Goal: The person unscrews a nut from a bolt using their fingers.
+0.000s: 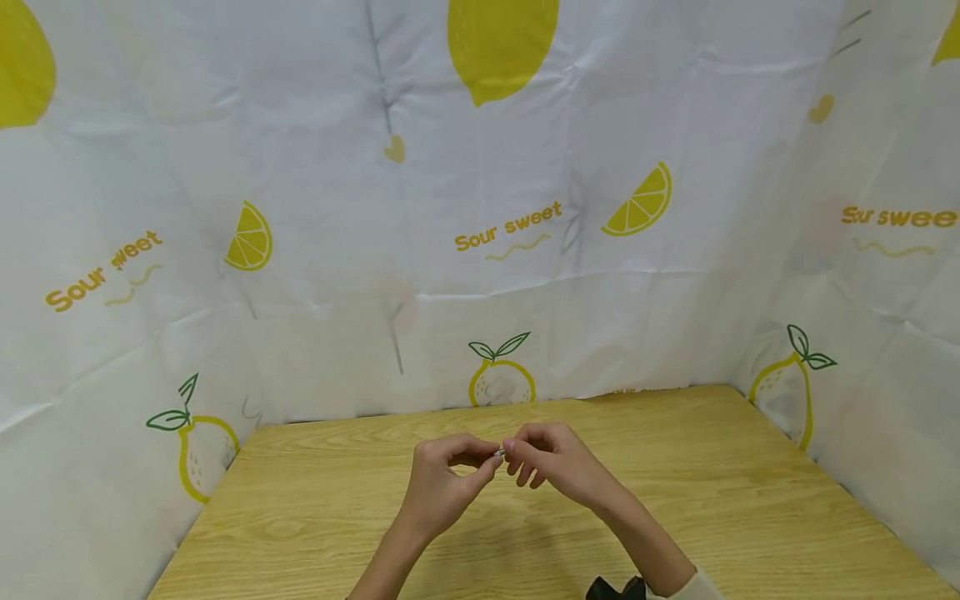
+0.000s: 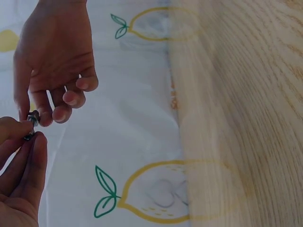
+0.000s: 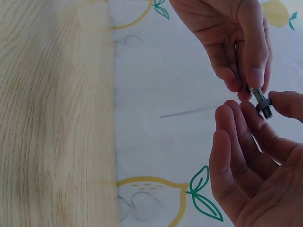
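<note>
- Left hand point(image 1: 442, 483) pinched one end of a small metal bolt point(image 3: 258, 95) between thumb and fingertips; that end was largely hidden by the fingers.
- Bolt's threaded shank stuck out past the left thumb tip, slanting toward the right hand point(image 1: 562, 462).
- Nut point(image 3: 264, 106) sat around the shank, nearer the free end; a short length of thread showed beyond it.
- Right hand held the nut, thumb on one side and index finger on the other; its remaining fingers stood off the metal, loosely bent.
- Bolt and nut thus lay between the two sets of fingertips, held up above the wooden table point(image 1: 322, 517).
- Lemon-printed sheet point(image 1: 322, 350) hung behind the table and along its sides.
- Pale cuff point(image 1: 696, 587) showed at the right forearm, a black object point(image 1: 617, 589) just beside it.
</note>
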Demonstrator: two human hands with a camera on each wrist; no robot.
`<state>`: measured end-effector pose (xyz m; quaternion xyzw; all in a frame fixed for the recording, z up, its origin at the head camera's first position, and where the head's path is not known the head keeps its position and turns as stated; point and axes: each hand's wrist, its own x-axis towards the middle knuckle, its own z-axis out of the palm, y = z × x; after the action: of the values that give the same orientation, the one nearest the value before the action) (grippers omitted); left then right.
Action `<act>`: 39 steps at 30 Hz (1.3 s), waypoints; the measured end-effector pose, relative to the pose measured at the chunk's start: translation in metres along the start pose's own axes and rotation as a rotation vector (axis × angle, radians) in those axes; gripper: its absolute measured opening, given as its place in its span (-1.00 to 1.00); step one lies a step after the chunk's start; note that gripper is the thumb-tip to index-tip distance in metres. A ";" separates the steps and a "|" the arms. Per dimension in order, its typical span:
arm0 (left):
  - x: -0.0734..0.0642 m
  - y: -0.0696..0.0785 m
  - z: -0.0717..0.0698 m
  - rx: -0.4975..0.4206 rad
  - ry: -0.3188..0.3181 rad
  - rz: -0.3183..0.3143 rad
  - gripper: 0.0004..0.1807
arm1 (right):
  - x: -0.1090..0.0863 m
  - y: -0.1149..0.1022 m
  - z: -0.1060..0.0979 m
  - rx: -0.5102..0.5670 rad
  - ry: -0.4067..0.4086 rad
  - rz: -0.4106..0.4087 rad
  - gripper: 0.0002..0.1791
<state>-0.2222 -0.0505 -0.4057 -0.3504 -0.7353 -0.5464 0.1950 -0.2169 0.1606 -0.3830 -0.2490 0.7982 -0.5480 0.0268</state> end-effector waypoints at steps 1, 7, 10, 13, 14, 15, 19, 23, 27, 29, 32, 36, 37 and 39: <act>0.000 0.000 0.000 0.000 -0.001 0.000 -0.93 | 0.000 0.000 0.000 0.001 -0.002 -0.002 -0.65; 0.000 0.000 0.000 -0.003 0.002 -0.002 -0.93 | -0.001 0.000 -0.001 0.029 -0.004 -0.009 -0.71; 0.000 0.000 0.000 -0.005 0.004 0.002 -0.93 | -0.002 -0.001 0.000 0.039 -0.004 -0.018 -0.73; 0.000 0.000 0.000 -0.009 0.001 0.009 -0.93 | -0.003 -0.002 0.000 0.053 -0.001 -0.042 -0.76; 0.000 0.000 0.000 -0.011 0.001 0.010 -0.93 | -0.003 -0.002 0.000 0.058 0.000 -0.048 -0.77; 0.000 0.000 0.000 -0.012 0.000 0.011 -0.93 | -0.003 -0.002 0.000 0.060 0.001 -0.054 -0.77; 0.000 0.001 0.000 -0.010 0.000 0.013 -0.93 | -0.003 -0.002 0.000 0.052 0.002 -0.055 -0.76; 0.000 0.002 -0.001 -0.001 0.004 0.007 -0.94 | -0.003 -0.003 0.000 0.038 0.007 -0.016 -0.72; 0.001 0.003 -0.001 0.002 0.009 0.001 -0.94 | -0.003 -0.005 -0.002 0.014 0.019 0.023 -0.66; 0.001 0.003 -0.001 0.002 0.010 0.000 -0.94 | -0.003 -0.005 -0.002 0.001 0.020 0.032 -0.64; 0.001 0.003 0.000 0.001 0.010 0.001 -0.93 | -0.003 -0.006 -0.002 -0.006 0.020 0.043 -0.61; 0.001 0.003 0.000 0.001 0.011 -0.004 -0.93 | -0.003 -0.005 -0.002 0.005 0.017 0.042 -0.64; 0.001 0.003 0.000 0.001 0.011 -0.006 -0.93 | -0.004 -0.005 -0.002 0.010 0.016 0.039 -0.65; 0.001 0.003 0.000 0.001 0.012 -0.006 -0.94 | -0.004 -0.004 -0.003 0.016 0.013 0.023 -0.68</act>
<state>-0.2207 -0.0500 -0.4033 -0.3446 -0.7355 -0.5488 0.1980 -0.2129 0.1633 -0.3790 -0.2359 0.7967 -0.5556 0.0298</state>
